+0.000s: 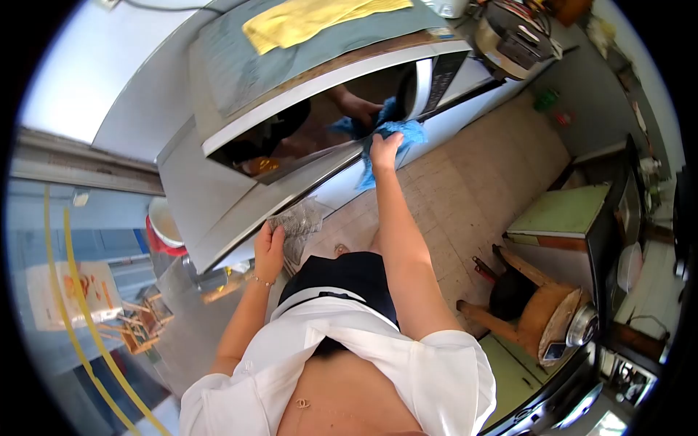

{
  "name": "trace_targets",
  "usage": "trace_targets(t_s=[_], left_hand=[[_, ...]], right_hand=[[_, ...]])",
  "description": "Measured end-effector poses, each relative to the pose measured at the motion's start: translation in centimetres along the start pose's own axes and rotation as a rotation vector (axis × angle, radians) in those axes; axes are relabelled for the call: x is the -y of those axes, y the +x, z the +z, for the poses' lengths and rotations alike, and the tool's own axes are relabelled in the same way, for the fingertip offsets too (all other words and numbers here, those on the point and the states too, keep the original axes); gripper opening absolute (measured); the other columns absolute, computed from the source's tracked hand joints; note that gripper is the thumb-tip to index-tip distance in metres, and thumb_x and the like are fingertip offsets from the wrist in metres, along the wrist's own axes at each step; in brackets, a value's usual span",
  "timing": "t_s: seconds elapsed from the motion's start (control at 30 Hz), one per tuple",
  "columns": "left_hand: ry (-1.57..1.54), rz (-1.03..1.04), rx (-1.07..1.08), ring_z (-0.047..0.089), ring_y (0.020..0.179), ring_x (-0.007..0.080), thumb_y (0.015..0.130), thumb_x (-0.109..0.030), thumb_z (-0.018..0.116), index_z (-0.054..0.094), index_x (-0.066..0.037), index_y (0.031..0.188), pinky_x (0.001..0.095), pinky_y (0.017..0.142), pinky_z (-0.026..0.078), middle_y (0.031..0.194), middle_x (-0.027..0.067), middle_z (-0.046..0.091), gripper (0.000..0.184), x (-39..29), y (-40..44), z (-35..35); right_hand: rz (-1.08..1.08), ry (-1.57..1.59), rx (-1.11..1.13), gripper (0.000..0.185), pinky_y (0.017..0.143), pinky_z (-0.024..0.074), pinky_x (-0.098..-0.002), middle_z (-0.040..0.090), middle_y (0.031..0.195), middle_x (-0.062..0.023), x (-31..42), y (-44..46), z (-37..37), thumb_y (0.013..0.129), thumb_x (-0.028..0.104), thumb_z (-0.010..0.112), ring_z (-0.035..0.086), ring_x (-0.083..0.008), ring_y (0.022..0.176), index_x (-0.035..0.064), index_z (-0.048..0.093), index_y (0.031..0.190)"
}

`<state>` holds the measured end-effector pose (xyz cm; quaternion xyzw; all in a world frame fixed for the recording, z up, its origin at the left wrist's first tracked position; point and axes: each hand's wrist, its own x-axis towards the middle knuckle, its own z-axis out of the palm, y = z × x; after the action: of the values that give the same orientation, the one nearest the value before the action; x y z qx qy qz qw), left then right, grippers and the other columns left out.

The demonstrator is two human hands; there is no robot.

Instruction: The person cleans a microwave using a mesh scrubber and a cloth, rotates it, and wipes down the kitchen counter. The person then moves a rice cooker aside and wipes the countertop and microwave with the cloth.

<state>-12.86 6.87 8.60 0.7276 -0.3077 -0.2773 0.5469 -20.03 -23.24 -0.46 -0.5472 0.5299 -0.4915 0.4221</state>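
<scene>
Outstretched right hand (386, 151) grips blue cloth (408, 132) before microwave (309, 120), 1 end drooping, axis unclear; left hand (270, 248) pinches translucent plastic (300, 224).

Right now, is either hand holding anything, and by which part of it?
The right hand grips a blue cloth near its bunched middle; the left hand pinches a crumpled see-through sheet by one end.

Yellow cloth (309, 24) cut off at top; blue cloth (411, 132) partly hidden behind right hand (384, 150)
</scene>
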Motion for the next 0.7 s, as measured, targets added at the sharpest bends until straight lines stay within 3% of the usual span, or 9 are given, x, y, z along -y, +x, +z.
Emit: trace_targets(t_s=[0.07,0.37,0.53,0.63,0.67,0.7], left_hand=[[-0.019,0.005,-0.059,0.050,0.083,0.0088,0.089,-0.010,0.045,0.053,0.001,0.106,0.0232,0.076,0.040,0.093,0.0030,0.059,0.022,0.1,-0.9,-0.4],[-0.146,0.009,-0.314,0.051,0.085,0.0093,0.091,-0.012,0.045,0.054,0.001,0.106,0.0238,0.077,0.041,0.095,0.0035,0.060,0.022,2.4,-3.3,-5.4],[-0.181,-0.005,-0.433,0.050,0.090,0.0076,0.092,-0.013,0.044,0.053,0.001,0.108,0.0220,0.081,0.039,0.100,0.0029,0.058,0.023,3.0,-4.9,-7.8],[-0.182,-0.037,-0.506,0.050,0.089,0.0078,0.092,-0.014,0.044,0.053,0.001,0.108,0.0224,0.080,0.040,0.100,0.0035,0.058,0.024,3.6,-6.1,-8.9],[-0.161,-0.051,-0.532,0.050,0.089,0.0079,0.092,-0.014,0.044,0.053,0.001,0.107,0.0226,0.080,0.040,0.099,0.0036,0.058,0.024,3.7,-6.6,-9.3],[-0.141,-0.065,-0.556,0.050,0.089,0.0080,0.092,-0.014,0.044,0.053,0.001,0.107,0.0227,0.080,0.040,0.099,0.0037,0.058,0.024,3.8,-7.1,-9.6]], right_hand=[[-0.022,0.002,-0.083,0.036,0.096,0.0255,-0.0470,0.034,0.113,-0.0346,-0.8,-1.0,2.8,0.068,0.003,0.051,0.034,-0.0494,0.106,-0.0118,0.037,0.097],[-0.097,-0.108,0.148,0.032,0.091,0.0272,-0.0506,0.039,0.100,-0.0332,1.3,-14.8,9.1,0.064,0.001,0.049,0.038,-0.0488,0.097,-0.0113,0.036,0.091],[-0.045,-0.354,0.577,0.043,0.095,0.0265,-0.0469,0.035,0.115,-0.0364,2.8,-20.9,12.3,0.068,0.000,0.048,0.039,-0.0449,0.103,-0.0150,0.034,0.105],[0.179,-0.030,0.469,0.041,0.096,0.0277,-0.0430,0.042,0.106,-0.0250,5.1,-24.9,14.4,0.068,0.002,0.049,0.040,-0.0353,0.104,-0.0093,0.033,0.104],[0.324,0.098,0.627,0.038,0.090,0.0369,-0.0402,0.044,0.105,-0.0188,5.6,-24.5,13.9,0.070,0.000,0.048,0.046,-0.0291,0.097,-0.0063,0.034,0.106],[0.411,0.219,0.708,0.041,0.089,0.0383,-0.0386,0.046,0.105,-0.0174,6.0,-23.8,13.1,0.070,0.000,0.049,0.047,-0.0276,0.097,-0.0055,0.033,0.108]])
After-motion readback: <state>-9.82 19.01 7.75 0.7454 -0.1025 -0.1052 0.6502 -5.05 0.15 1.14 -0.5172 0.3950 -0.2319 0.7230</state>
